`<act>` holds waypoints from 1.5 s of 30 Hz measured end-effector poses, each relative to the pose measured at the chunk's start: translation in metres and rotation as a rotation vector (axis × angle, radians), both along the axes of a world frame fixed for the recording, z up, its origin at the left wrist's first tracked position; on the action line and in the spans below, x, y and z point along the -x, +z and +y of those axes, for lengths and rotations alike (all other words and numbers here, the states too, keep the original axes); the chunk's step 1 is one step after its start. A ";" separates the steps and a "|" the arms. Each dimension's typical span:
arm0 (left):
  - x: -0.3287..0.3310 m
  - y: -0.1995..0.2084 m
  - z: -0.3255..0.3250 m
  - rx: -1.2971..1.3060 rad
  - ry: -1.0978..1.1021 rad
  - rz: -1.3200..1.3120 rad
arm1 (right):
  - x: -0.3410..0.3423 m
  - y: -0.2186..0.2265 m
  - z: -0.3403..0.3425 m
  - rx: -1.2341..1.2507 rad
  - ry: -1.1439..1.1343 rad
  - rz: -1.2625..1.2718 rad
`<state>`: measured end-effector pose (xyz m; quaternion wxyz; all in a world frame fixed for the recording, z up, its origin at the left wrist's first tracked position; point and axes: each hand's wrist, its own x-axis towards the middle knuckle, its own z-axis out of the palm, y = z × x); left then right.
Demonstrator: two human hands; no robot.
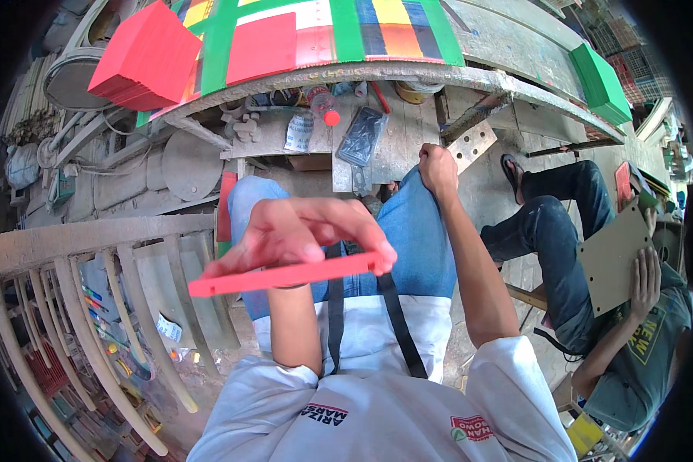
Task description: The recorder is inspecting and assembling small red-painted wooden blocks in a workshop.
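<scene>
Head view: looks down over the wearer's lap, with a workbench (508, 54) across the top of the frame.
Left hand: in the middle of the frame, the left hand (304, 235) grasps a thin red panel (300, 276), fingers spread along it.
Red panel: held almost edge-on above the lap, left of the frame's centre.
Right hand: the right hand (439, 171) is curled into a fist on the thigh, upper right of centre; nothing shows in it.
Workbench: a red stack (146, 61) at upper left, a green stack (602, 83) at upper right, striped colours between.
Under the bench: a red-capped bottle (323, 102) and a dark, rectangular, plastic-looking object (363, 137); a wooden block with holes (476, 143) lies nearer the right hand.
Left side: a slatted wooden frame (100, 237).
Right edge: a seated co-worker (631, 385) holds a drab board with holes (613, 258).
</scene>
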<state>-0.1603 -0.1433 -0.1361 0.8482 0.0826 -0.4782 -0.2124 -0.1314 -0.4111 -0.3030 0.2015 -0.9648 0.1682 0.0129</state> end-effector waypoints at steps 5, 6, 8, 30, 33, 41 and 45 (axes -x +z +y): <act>0.006 0.034 0.001 0.038 -0.008 -0.168 | -0.002 0.002 0.002 0.003 0.017 0.014; 0.008 0.044 0.004 -0.020 -0.064 -0.192 | -0.001 0.002 0.001 0.002 0.016 0.015; 0.011 0.054 0.004 -0.077 -0.121 -0.213 | 0.001 0.001 -0.002 0.024 -0.006 0.024; 0.031 0.063 -0.009 0.181 -0.082 -0.189 | 0.000 0.003 0.001 0.002 0.004 0.026; 0.065 0.065 -0.031 0.315 0.165 0.093 | -0.002 0.002 0.004 0.007 -0.005 0.042; 0.058 0.067 -0.020 0.099 -0.050 0.034 | -0.001 0.002 0.002 0.004 0.032 0.015; 0.068 0.065 -0.031 0.306 0.151 0.114 | -0.001 -0.001 -0.001 0.010 0.034 0.011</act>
